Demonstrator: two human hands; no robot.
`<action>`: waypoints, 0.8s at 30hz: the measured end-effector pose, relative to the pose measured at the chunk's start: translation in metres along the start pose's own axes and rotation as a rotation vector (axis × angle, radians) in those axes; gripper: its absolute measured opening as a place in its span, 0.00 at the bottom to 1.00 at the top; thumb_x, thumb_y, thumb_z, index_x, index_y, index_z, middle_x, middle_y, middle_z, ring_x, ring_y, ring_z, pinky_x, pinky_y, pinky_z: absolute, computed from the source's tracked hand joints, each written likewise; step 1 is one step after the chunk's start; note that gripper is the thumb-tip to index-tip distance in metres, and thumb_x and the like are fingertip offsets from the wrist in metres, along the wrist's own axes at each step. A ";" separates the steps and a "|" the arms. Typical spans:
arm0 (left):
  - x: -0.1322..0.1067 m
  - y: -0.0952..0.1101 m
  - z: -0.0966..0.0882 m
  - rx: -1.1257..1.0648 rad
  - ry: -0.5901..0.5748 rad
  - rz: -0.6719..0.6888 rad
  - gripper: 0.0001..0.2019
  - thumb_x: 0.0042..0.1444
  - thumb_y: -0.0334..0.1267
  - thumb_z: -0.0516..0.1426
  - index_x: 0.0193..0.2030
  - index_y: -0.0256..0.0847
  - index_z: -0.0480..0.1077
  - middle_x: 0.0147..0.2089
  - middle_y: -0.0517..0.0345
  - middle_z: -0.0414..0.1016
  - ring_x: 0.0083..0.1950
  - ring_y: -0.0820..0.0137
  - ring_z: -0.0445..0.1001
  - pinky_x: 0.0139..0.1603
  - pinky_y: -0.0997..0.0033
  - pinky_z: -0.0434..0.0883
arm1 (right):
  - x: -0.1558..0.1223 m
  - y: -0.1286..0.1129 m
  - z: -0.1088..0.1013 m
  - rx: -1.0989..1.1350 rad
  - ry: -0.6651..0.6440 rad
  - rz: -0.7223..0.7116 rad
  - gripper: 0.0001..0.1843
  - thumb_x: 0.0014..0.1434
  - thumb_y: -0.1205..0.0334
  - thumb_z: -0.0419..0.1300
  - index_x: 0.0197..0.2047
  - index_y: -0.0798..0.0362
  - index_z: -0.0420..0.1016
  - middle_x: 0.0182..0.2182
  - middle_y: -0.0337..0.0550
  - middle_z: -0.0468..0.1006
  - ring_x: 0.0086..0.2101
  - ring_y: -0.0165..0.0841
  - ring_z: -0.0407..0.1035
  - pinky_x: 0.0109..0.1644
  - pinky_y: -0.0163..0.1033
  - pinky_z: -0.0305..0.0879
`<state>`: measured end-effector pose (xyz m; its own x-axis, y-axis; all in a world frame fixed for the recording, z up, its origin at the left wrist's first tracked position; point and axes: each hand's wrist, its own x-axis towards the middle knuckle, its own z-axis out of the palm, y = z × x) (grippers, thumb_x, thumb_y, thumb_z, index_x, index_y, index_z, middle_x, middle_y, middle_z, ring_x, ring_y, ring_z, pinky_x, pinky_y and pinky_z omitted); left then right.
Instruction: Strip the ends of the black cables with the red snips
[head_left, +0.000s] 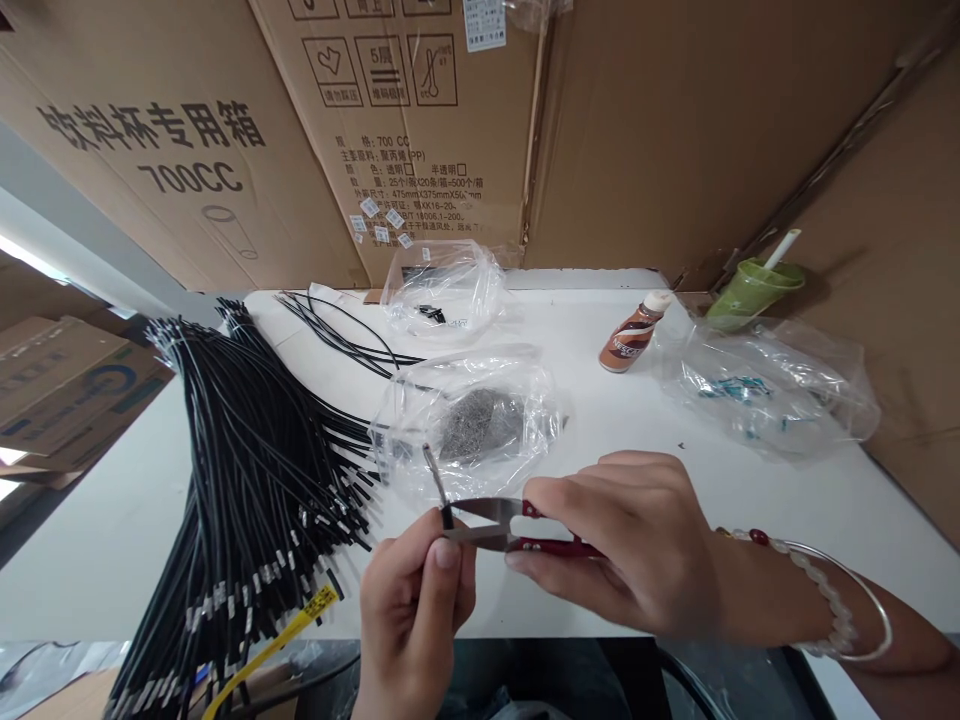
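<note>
Left hand [414, 598] pinching black cable [448, 518]; right hand [637, 550] gripping red-handled snips [534, 547], blades [486, 509] seemingly around cable.

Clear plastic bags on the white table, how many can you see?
3: the back bag, near the cardboard box; the middle bag, just beyond the snips; and the right-hand bag, in front of the green cup. Crumpled folds could hide another.

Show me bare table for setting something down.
Bare table lies between the grey-filled bag and the bottle, and between the right hand and the teal-filled bag, save a dark speck. Another patch lies left of the cables. Crowded: from cables to grey-filled bag.
</note>
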<state>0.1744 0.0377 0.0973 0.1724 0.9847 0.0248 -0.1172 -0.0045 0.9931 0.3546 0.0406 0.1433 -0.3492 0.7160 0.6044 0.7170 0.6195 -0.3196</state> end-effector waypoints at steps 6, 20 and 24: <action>0.005 0.005 0.000 -0.064 -0.059 -0.121 0.24 0.61 0.53 0.54 0.19 0.41 0.59 0.12 0.68 0.46 0.16 0.78 0.43 0.17 0.72 0.44 | 0.009 0.027 -0.002 -0.197 -0.006 -0.223 0.18 0.66 0.50 0.53 0.33 0.55 0.71 0.17 0.31 0.71 0.18 0.23 0.62 0.24 0.34 0.51; 0.007 0.009 -0.003 -0.073 -0.117 -0.204 0.24 0.61 0.52 0.54 0.19 0.40 0.57 0.16 0.67 0.48 0.18 0.79 0.43 0.17 0.73 0.43 | 0.027 0.041 -0.022 -0.359 -0.122 -0.428 0.19 0.68 0.51 0.49 0.33 0.52 0.72 0.16 0.30 0.65 0.18 0.27 0.53 0.22 0.37 0.47; 0.005 0.008 -0.004 -0.084 -0.139 -0.223 0.25 0.60 0.53 0.54 0.18 0.40 0.58 0.17 0.66 0.50 0.19 0.78 0.44 0.17 0.73 0.44 | 0.029 0.043 -0.022 -0.389 -0.063 -0.489 0.16 0.68 0.52 0.51 0.34 0.52 0.72 0.15 0.29 0.63 0.18 0.25 0.51 0.21 0.36 0.46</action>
<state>0.1699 0.0430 0.1046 0.3352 0.9264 -0.1717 -0.1408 0.2294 0.9631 0.3886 0.0811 0.1637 -0.7189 0.4044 0.5654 0.6282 0.7261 0.2795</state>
